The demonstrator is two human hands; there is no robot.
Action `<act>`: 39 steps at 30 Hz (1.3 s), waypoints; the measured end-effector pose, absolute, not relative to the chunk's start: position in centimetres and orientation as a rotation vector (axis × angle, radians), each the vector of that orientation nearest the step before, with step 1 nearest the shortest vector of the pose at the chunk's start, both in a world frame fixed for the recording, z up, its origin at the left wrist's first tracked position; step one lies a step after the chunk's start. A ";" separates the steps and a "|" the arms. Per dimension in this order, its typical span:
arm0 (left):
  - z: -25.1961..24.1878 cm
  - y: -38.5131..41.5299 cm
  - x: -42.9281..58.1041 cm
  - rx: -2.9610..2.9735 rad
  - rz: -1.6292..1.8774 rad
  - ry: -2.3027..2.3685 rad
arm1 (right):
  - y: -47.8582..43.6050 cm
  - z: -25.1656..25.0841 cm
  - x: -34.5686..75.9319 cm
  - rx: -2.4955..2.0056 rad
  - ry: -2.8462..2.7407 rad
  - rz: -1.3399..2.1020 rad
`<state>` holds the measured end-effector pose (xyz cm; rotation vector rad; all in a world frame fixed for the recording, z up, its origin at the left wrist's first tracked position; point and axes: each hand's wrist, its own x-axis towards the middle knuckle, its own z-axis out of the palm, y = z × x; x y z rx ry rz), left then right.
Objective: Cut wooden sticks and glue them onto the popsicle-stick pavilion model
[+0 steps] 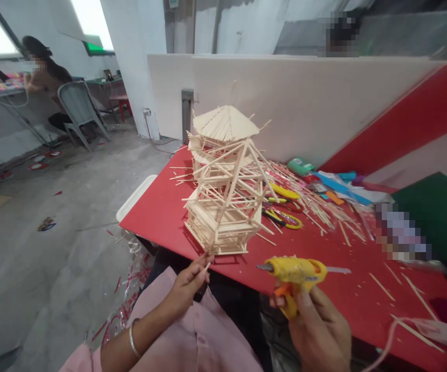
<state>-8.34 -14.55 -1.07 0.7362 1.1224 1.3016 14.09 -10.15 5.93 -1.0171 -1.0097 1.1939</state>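
My right hand (pixel 320 325) is wrapped round the handle of a yellow hot glue gun (pixel 296 271). Its nozzle points left, and a glue stick (pixel 339 269) juts from the back. My left hand (pixel 190 281) pinches a short wooden stick (pixel 207 266) at the table's front edge, close to the base of a stick-built model tower (pixel 227 206). The tower stands upright on the red table (pixel 161 206), its top part an open frame of slanting sticks. Behind it rises a second stick model with a finished pointed roof (pixel 227 123).
Yellow-handled pliers (pixel 283 217) lie right of the tower, beside many loose sticks (pixel 324 206). A green bottle (pixel 299 166) is farther back, near a white panel (pixel 285 103). A pink cord (pixel 386 341) crosses the right front. One person (pixel 52 77) sits at far left.
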 end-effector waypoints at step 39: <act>12.7 -6.0 -16.2 1.995 0.850 1.803 | -10.5 9.2 12.1 -1.437 -1.530 0.355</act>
